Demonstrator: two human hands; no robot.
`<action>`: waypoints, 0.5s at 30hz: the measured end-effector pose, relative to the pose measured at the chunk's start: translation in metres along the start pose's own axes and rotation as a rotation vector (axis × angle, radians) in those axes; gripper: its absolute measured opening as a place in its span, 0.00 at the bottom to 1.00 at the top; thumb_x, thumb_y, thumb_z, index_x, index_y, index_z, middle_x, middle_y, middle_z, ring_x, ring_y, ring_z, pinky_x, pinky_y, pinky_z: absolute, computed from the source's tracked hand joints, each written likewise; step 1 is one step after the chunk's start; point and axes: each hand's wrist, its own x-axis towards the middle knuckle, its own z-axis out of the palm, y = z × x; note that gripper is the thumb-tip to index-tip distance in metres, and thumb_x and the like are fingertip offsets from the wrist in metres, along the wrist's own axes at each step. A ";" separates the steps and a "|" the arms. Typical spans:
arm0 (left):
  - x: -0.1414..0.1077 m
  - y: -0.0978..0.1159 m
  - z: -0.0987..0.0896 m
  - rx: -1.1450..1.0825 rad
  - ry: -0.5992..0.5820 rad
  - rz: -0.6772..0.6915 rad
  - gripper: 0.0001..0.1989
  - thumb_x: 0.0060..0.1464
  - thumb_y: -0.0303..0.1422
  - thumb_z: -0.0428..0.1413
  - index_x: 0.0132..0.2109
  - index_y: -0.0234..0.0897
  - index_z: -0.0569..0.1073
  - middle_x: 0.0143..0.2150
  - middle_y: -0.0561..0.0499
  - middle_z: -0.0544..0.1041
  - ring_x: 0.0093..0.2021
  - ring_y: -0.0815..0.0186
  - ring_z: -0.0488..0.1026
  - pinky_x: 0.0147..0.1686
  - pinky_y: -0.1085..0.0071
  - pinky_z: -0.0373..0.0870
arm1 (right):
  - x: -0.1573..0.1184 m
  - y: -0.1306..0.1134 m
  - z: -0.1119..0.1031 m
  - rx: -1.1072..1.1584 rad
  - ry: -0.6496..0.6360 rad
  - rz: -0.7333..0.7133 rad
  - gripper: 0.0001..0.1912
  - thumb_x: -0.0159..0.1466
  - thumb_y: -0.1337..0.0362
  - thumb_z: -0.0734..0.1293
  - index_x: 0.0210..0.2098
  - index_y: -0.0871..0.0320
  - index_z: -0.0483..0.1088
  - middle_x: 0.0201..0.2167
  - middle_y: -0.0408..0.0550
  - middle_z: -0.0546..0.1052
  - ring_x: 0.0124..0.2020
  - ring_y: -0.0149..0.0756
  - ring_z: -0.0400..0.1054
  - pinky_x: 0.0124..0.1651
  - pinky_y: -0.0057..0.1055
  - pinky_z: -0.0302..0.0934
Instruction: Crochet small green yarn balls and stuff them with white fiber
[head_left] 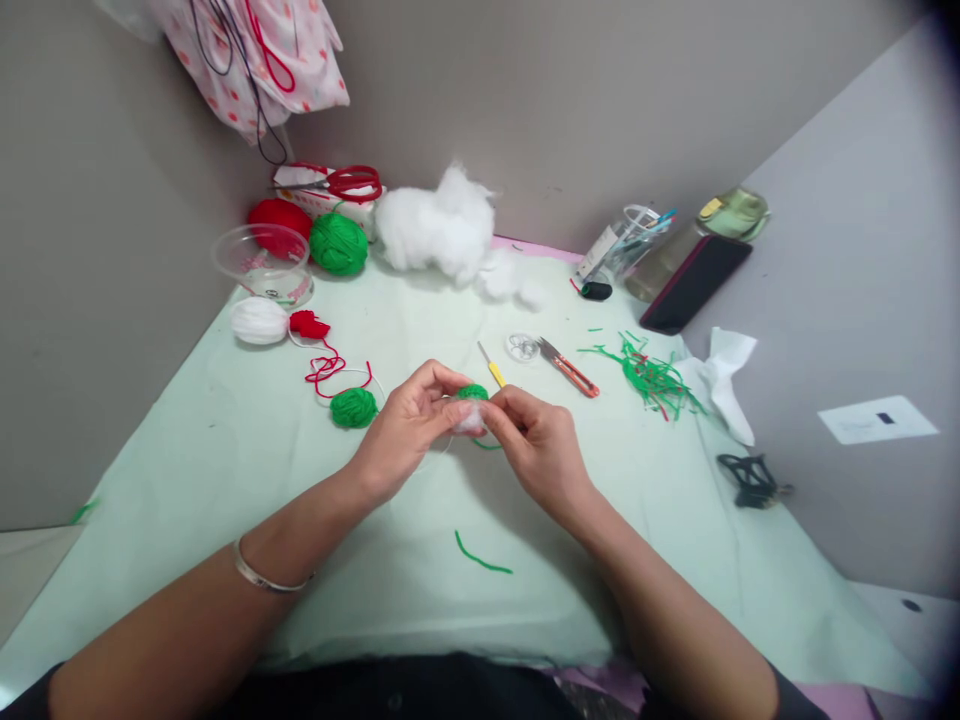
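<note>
Over the middle of the table, my left hand [409, 420] is closed around a small green crocheted piece [472, 392] with white fluffy stuffing [471, 418] at its near side. My right hand [536, 440] pinches at the stuffing from the right, thumb and forefinger together. Fingers hide much of the piece. A short green yarn tail hangs below it. Just behind my hands lies a yellow-handled crochet hook [494, 370]. A small green yarn ball [353, 408] rests left of my left hand, with red and white strands beside it.
White stuffing [439, 225] is heaped at the back, near green yarn [339, 244], red scissors [352, 184] and a clear tub [262, 265]. Orange thread snips [570, 368] lie right of centre. Farther right are green yarn scraps [652, 380] and a leaning phone [697, 283].
</note>
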 end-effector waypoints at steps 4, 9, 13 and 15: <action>0.000 0.001 0.004 0.052 0.107 0.061 0.10 0.55 0.32 0.64 0.39 0.37 0.70 0.32 0.57 0.75 0.31 0.71 0.75 0.35 0.72 0.74 | -0.004 -0.007 0.003 -0.075 -0.059 -0.067 0.14 0.71 0.58 0.59 0.29 0.54 0.65 0.20 0.39 0.65 0.21 0.30 0.55 0.29 0.28 0.50; 0.000 -0.003 0.005 0.147 0.252 0.098 0.09 0.52 0.31 0.64 0.38 0.38 0.71 0.33 0.56 0.75 0.32 0.69 0.73 0.34 0.73 0.70 | -0.010 -0.014 0.017 -0.137 -0.085 -0.085 0.11 0.70 0.61 0.57 0.33 0.53 0.64 0.20 0.39 0.65 0.20 0.31 0.55 0.29 0.29 0.50; -0.001 -0.002 0.003 0.209 0.250 0.127 0.06 0.55 0.32 0.62 0.40 0.38 0.74 0.36 0.54 0.77 0.38 0.68 0.74 0.42 0.71 0.69 | -0.011 -0.015 0.019 -0.157 -0.065 -0.099 0.11 0.71 0.61 0.56 0.35 0.53 0.66 0.22 0.40 0.67 0.22 0.33 0.57 0.31 0.30 0.51; -0.001 0.004 0.002 0.174 0.240 0.132 0.07 0.56 0.32 0.62 0.41 0.39 0.74 0.37 0.54 0.78 0.38 0.67 0.75 0.43 0.71 0.69 | -0.009 -0.015 0.015 -0.133 -0.073 -0.114 0.11 0.71 0.61 0.57 0.37 0.53 0.68 0.23 0.41 0.69 0.24 0.34 0.60 0.33 0.30 0.54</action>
